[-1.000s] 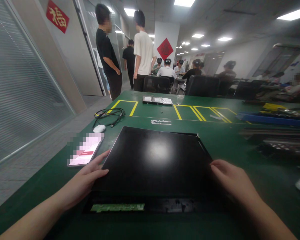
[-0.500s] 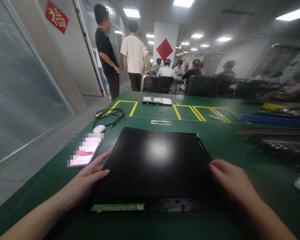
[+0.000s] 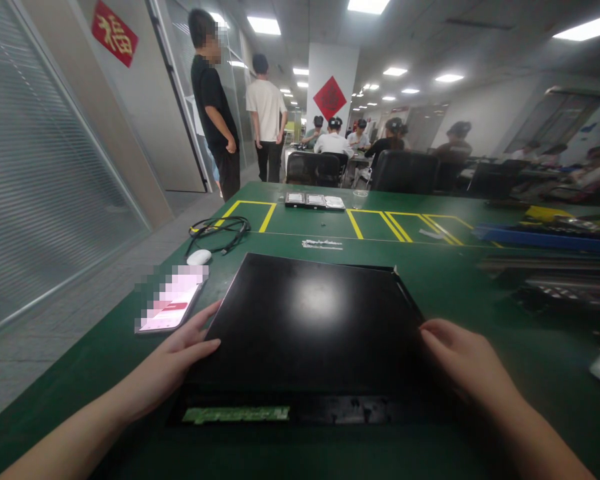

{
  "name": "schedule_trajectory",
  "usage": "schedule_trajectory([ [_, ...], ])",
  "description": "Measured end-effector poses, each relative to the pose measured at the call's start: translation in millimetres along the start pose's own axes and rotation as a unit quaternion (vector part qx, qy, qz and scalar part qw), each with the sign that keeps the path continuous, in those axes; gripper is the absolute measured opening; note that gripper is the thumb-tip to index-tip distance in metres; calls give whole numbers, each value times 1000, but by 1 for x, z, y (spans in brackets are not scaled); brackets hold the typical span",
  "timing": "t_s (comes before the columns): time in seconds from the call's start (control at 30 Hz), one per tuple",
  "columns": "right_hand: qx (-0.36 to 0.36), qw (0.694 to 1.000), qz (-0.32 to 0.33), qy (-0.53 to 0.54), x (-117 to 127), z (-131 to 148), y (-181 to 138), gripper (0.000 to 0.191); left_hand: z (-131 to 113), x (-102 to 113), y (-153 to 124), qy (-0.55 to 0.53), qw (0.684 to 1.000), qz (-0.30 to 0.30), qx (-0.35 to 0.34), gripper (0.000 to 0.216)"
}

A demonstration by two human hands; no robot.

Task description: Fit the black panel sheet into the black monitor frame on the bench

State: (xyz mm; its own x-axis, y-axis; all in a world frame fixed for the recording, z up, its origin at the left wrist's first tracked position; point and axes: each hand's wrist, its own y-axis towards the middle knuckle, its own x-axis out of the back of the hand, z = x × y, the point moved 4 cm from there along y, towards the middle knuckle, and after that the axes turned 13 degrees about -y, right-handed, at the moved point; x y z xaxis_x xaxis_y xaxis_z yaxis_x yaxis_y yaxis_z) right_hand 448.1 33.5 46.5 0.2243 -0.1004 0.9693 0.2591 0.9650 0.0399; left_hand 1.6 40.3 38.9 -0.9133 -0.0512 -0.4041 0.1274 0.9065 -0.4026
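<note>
The left hand [image 3: 177, 353] and right hand [image 3: 463, 350] hold, each with half-curled grip, opposite edges of the black panel [image 3: 310, 333] at the table [image 3: 455, 290], seemingly steadying it, so moving it calls for even support.

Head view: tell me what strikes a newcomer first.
Probably the large black panel, near centre, glare on its face, the left hand and right hand at its side edges. Then perhaps the lit phone to its left on the green table, and the red diamond on the far pillar.
</note>
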Motion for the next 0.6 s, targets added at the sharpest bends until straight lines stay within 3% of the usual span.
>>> schedule_trajectory([
  [0.4, -20, 999, 38, -12, 0, 2, 0, 35, 2, 4, 4, -14, 1000, 15, 2, 80],
  [0.6, -17, 1000, 22, -13, 1, 2, 0, 34, 3, 7, 3, -11, 1000, 13, 3, 84],
])
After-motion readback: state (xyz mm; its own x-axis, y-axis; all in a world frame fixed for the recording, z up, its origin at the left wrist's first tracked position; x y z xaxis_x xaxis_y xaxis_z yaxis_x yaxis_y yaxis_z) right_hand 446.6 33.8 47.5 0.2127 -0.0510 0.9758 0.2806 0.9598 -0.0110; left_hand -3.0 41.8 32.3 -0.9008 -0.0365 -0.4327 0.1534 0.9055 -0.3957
